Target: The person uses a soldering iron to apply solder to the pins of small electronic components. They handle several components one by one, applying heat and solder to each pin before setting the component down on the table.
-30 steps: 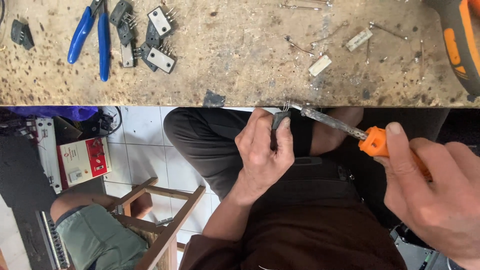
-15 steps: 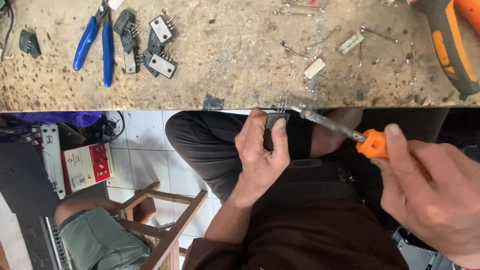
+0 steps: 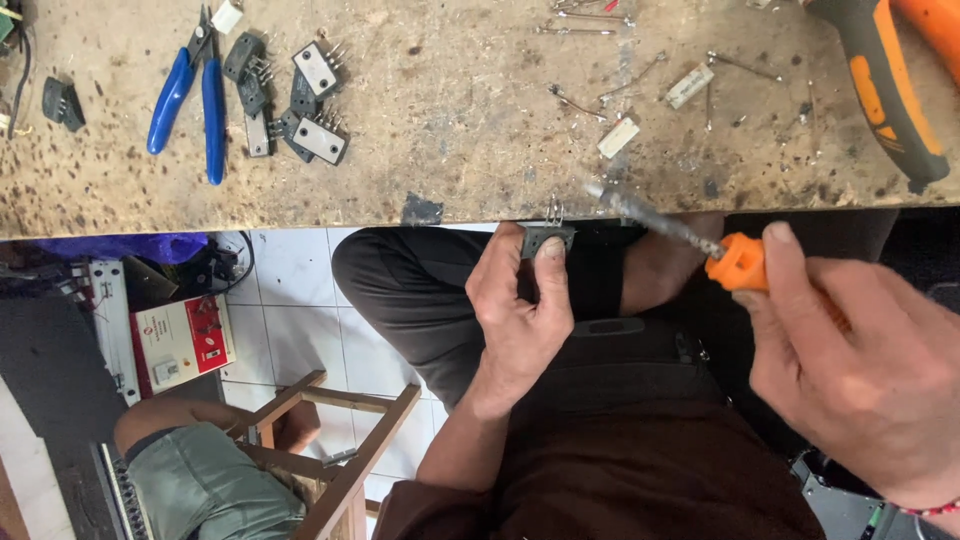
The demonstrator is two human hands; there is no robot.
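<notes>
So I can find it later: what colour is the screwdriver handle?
Orange; the screwdriver handle shows best in the head view, held in the right hand.

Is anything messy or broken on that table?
Yes, a bit. The wooden tabletop is scratched and stained, with a dark chip at its front edge. Loose metal pins and small white parts lie scattered, and black components sit in a jumbled pile beside the blue pliers.

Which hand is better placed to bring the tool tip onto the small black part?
Right. The right hand already holds the orange-handled screwdriver, tip near the bench edge; the left hand is occupied pinching the black component.
</notes>
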